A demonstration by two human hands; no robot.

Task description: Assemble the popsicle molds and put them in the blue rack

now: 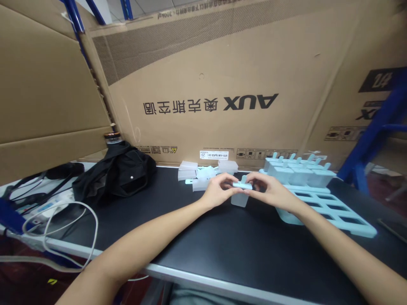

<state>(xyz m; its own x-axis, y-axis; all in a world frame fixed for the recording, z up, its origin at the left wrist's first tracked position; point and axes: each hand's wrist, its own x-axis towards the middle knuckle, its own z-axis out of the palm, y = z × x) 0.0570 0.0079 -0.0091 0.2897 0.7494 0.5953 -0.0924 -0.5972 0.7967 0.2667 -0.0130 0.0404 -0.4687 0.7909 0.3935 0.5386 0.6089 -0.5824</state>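
Observation:
Between both hands, just above the black tabletop, is a popsicle mold [239,200] with a frosted clear body and a light blue stick lid [243,185] on top. My left hand [219,189] pinches the lid's left end. The right end is gripped by my right hand [265,190], fingers curled round it. Loose frosted mold bodies [188,169] and light blue lids [206,172] lie in a pile behind my left hand. Beyond my right hand, several molds with lids [297,169] stand upright in a light blue rack [341,212], whose nearer slots hold none.
A large cardboard box [178,76] walls off the back of the table [203,241]. On the left lie a black cloth bag [117,173], a jar lid [112,136] and a looped white cable [95,224]. Blue metal posts [375,131] stand at the right.

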